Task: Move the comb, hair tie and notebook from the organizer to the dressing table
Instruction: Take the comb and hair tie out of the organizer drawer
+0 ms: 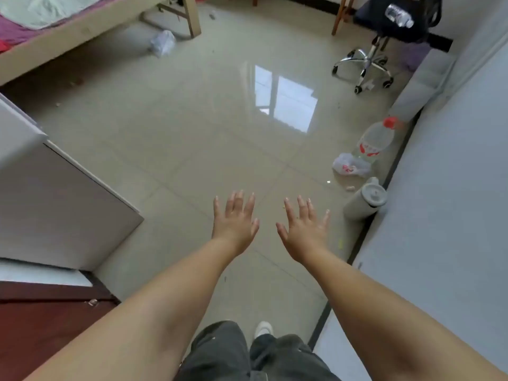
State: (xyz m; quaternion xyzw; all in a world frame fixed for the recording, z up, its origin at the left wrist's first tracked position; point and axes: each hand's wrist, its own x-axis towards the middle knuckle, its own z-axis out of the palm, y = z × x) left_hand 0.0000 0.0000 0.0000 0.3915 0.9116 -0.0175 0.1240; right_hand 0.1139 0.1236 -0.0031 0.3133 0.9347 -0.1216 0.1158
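My left hand (235, 220) and my right hand (305, 226) are stretched out in front of me over the glossy tiled floor, palms down, fingers spread, holding nothing. They hover side by side, a small gap between them. No comb, hair tie, notebook or organizer shows in this view. My dark trousers and one white shoe (263, 329) appear at the bottom edge.
A grey cabinet (55, 207) and a dark red cabinet (41, 320) stand at left. A bed (68, 31) is at the back left. A wheeled chair (384, 37) stands back right. Along the right wall (453, 202) lie a large plastic bottle (375, 141), a plastic bag (350, 166) and a grey flask (365, 200).
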